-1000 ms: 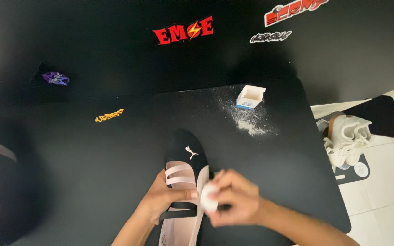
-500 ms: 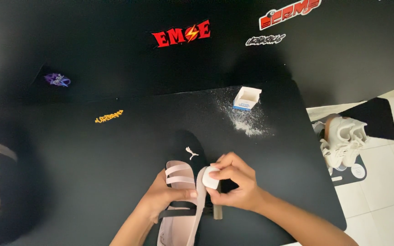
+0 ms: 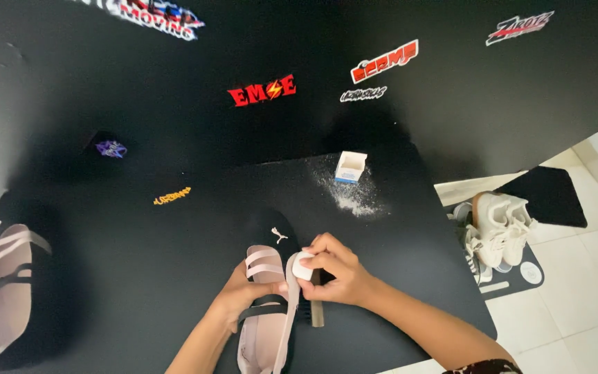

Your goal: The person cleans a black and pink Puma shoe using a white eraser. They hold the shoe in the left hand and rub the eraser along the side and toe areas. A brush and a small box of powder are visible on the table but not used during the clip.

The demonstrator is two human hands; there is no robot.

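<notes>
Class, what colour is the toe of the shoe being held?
Black toe, shown best in the head view.

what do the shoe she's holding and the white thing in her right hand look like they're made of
The shoe: toe looks like matte black suede or fabric, with pale pink elastic-looking straps and smooth pink lining. The white block in the right hand looks like matte rubber or foam, perhaps an eraser; the frame can't settle it.

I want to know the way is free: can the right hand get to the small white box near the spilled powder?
Probably yes. The right hand holds a small white piece against the black shoe, so it is occupied, but only bare black table and white powder lie before the box.
</notes>
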